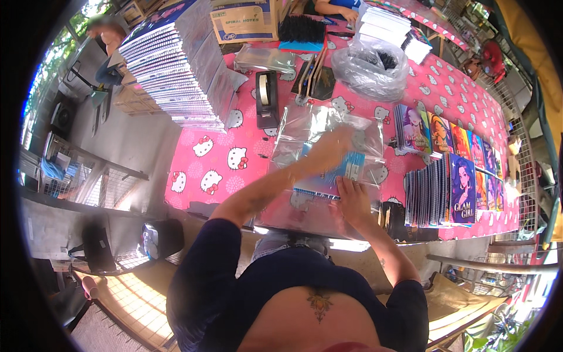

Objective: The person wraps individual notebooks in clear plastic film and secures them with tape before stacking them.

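In front of me a blue spiral notebook (354, 166) lies on a clear plastic film (287, 126), its coil edge toward me. My left hand (333, 151) reaches across the notebook and is smeared by motion, so its fingers cannot be made out. At the notebook's near right corner my right hand (353, 203) rests with its fingers laid flat on the notebook and film, gripping nothing. A black tape dispenser (267, 101) with a pale roll stands just beyond the film's far left corner.
A tall stack of spiral notebooks (170, 76) rises at the left. To the right sit rows of colourful notebooks (437, 190). Farther back are a crumpled clear plastic bag (372, 73), a cardboard box (245, 22) and another person's hand (350, 14). A pink patterned cloth (190, 170) covers the table.
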Demonstrator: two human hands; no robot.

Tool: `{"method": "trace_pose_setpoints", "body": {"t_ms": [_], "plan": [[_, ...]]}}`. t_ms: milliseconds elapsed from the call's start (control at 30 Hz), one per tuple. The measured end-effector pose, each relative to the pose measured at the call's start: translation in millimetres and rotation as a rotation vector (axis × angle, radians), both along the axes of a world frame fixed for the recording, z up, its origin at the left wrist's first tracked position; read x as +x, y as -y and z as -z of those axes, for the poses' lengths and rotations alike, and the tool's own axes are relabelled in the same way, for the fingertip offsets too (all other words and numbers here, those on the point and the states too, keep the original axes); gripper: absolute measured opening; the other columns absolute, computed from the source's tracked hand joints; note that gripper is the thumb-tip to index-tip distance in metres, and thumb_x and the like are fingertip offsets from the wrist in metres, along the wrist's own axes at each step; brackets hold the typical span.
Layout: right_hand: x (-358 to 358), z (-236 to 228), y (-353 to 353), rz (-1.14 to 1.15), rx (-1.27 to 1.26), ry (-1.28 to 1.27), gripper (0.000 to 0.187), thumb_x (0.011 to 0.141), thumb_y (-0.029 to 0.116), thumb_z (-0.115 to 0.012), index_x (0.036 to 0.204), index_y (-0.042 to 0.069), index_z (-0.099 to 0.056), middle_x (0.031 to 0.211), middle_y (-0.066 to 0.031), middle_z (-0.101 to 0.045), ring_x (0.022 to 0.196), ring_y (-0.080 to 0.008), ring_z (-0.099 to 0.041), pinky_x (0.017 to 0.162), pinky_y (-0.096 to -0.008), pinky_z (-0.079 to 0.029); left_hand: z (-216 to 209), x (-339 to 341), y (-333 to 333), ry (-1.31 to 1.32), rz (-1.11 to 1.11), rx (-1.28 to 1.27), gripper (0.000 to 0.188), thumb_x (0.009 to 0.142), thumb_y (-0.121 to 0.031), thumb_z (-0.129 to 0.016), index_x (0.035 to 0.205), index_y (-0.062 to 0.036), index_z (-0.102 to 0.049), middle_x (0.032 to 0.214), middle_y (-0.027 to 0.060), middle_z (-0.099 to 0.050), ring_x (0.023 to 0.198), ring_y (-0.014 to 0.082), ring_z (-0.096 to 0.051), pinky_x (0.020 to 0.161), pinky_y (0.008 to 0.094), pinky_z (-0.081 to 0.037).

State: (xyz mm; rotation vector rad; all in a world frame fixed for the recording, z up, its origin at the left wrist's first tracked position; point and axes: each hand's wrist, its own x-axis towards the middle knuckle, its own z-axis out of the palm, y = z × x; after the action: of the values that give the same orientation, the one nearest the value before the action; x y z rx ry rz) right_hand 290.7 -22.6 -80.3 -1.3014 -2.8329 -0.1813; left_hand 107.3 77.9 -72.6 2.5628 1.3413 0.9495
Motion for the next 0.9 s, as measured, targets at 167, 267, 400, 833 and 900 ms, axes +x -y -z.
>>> {"method": "trace_pose_setpoints", "body": {"t_ms": [167, 267, 400, 833, 900], "plan": [[3, 0, 2, -0.062, 0.076, -0.07, 0.075, 0.076, 0.042, -0.072, 0.133, 0.0, -0.051, 0.12, -0.0112, -0.057, 0.109, -0.0247, -0.056, 0.092, -0.0372, -0.044, 25, -76, 93, -0.305, -0.228, -0.021, 0.055, 0.09, -0.035, -0.058, 0.139, -0.011, -0.049, 0.142, 0.0231, -0.042, 0.132, 0.0396, -0.041, 0.105, 0.0625, -0.03], [7, -2, 1, -0.071, 0.013, -0.099, 0.073, 0.077, 0.042, -0.071, 0.133, -0.001, -0.052, 0.121, -0.0109, -0.057, 0.108, -0.0242, -0.056, 0.093, -0.0375, -0.044, 63, -134, 44, 0.037, -0.67, 0.025, 0.043, 0.089, -0.03, -0.064, 0.126, -0.0079, -0.06, 0.126, 0.0208, -0.054, 0.12, 0.0388, -0.05, 0.095, 0.0584, -0.04], [7, 2, -3, -0.095, 0.015, -0.125, 0.073, 0.077, 0.043, -0.071, 0.132, -0.001, -0.052, 0.122, -0.0106, -0.057, 0.107, -0.0245, -0.057, 0.091, -0.037, -0.044, 29, -202, -27, 0.787, -0.897, -0.348, 0.028, 0.084, -0.022, -0.074, 0.103, -0.0025, -0.069, 0.094, 0.0115, -0.063, 0.092, 0.0258, -0.061, 0.073, 0.0403, -0.051], [20, 17, -9, -0.146, 0.1, -0.211, 0.072, 0.072, 0.045, -0.075, 0.128, 0.004, -0.056, 0.114, -0.0057, -0.057, 0.097, -0.0226, -0.059, 0.087, -0.0375, -0.047, 82, -191, -22, 0.409, -1.065, -0.303, 0.03, 0.075, -0.035, -0.076, 0.088, -0.0079, -0.076, 0.078, 0.0158, -0.072, 0.072, 0.0275, -0.071, 0.068, 0.0407, -0.055], [21, 15, -7, -0.188, 0.098, -0.216, 0.071, 0.072, 0.045, -0.075, 0.127, 0.004, -0.057, 0.114, -0.0054, -0.057, 0.096, -0.0225, -0.06, 0.087, -0.0375, -0.047, 75, -213, -9, 0.134, -1.281, -0.382, 0.026, 0.075, -0.033, -0.075, 0.084, -0.0084, -0.077, 0.073, 0.0142, -0.071, 0.071, 0.025, -0.071, 0.067, 0.0382, -0.054]]}}
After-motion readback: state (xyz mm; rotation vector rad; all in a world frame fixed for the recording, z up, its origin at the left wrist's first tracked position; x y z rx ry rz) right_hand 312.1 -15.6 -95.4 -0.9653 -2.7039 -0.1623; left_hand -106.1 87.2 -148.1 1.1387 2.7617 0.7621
